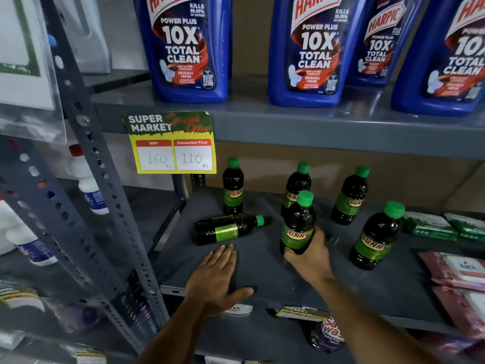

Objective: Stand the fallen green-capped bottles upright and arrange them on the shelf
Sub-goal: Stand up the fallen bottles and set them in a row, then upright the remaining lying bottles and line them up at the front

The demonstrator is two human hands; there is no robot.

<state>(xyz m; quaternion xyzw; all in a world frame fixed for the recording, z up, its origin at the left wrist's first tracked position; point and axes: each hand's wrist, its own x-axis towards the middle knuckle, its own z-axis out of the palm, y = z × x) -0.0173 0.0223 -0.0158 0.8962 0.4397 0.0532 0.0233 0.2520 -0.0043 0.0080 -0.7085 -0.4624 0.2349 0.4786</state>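
One dark green-capped bottle (227, 229) lies on its side on the grey shelf (262, 271), cap pointing right. My left hand (216, 278) rests flat on the shelf just in front of it, fingers apart, holding nothing. My right hand (312, 254) grips the lower part of an upright bottle (298, 227) at the shelf's middle. More bottles stand upright: one at the back left (233, 189), one behind the held bottle (298, 183), one at the back right (350, 197) and one at the front right (375, 237).
Blue cleaner bottles (187, 48) fill the shelf above, with a yellow price tag (172, 145) hanging from its edge. Green packets (430, 227) and pink wipe packs (462, 274) lie at the right. A slotted grey upright (105, 185) stands at the left.
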